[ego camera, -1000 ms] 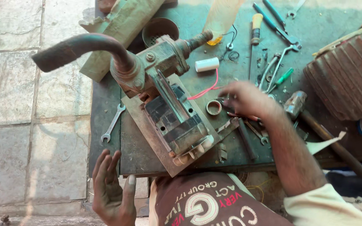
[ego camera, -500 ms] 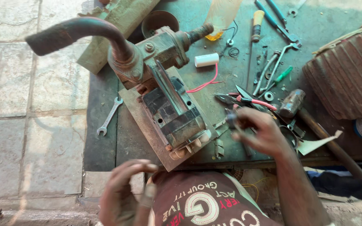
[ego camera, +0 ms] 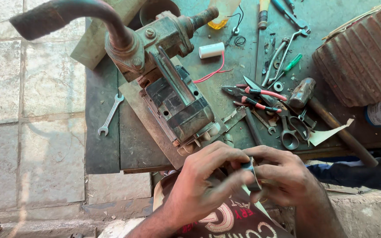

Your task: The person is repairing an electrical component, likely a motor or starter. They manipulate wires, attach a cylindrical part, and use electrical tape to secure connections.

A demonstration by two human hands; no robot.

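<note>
Both my hands meet in front of my chest, below the near edge of the workbench (ego camera: 106,154). My right hand (ego camera: 283,176) pinches a small dark metal ring (ego camera: 251,174), seen edge-on. My left hand (ego camera: 208,176) has its fingers closed on the same ring from the left side. Just above the hands sits a rusty water pump (ego camera: 168,83) with a curved pipe, bolted to a plate on the bench.
A spanner (ego camera: 110,115) lies at the bench's left. Red-handled pliers (ego camera: 256,99), scissors (ego camera: 287,128), a hammer (ego camera: 314,105), screwdrivers and a white capacitor (ego camera: 211,50) with red wire lie to the right. A ribbed rusty motor housing (ego camera: 362,57) stands far right. Stone paving lies left.
My right hand has carried the ring off the bench toward my chest. My left hand rose from beside my lap and joined it on the ring.
</note>
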